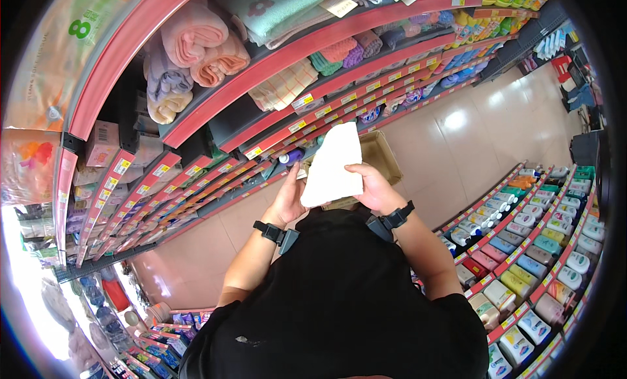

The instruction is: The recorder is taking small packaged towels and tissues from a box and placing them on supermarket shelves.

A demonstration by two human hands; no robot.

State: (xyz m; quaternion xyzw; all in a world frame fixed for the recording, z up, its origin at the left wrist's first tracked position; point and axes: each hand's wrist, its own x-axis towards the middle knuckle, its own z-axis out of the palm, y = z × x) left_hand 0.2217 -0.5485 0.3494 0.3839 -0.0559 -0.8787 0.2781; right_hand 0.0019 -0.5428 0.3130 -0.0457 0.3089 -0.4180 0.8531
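Note:
A bright white piece, apparently a folded cloth [334,164], is held up in front of my chest, too washed out to show its weave. My right hand [379,188] grips its right edge, thumb on top and the other fingers underneath. At its lower left edge is my left hand [287,199], closed on the cloth with some fingers hidden behind it. Just beyond the left fingertips a purple bottle [291,157] shows near the shelf edge. Behind and below the cloth, an open cardboard box [380,158] is partly covered from view.
Red-edged shelves [261,85] run along the left and front, with rolled towels [192,36], folded towels [284,85] and packaged goods. To the right stands a tiered shelf of bottles [516,248]. Tiled floor [450,140] lies between them.

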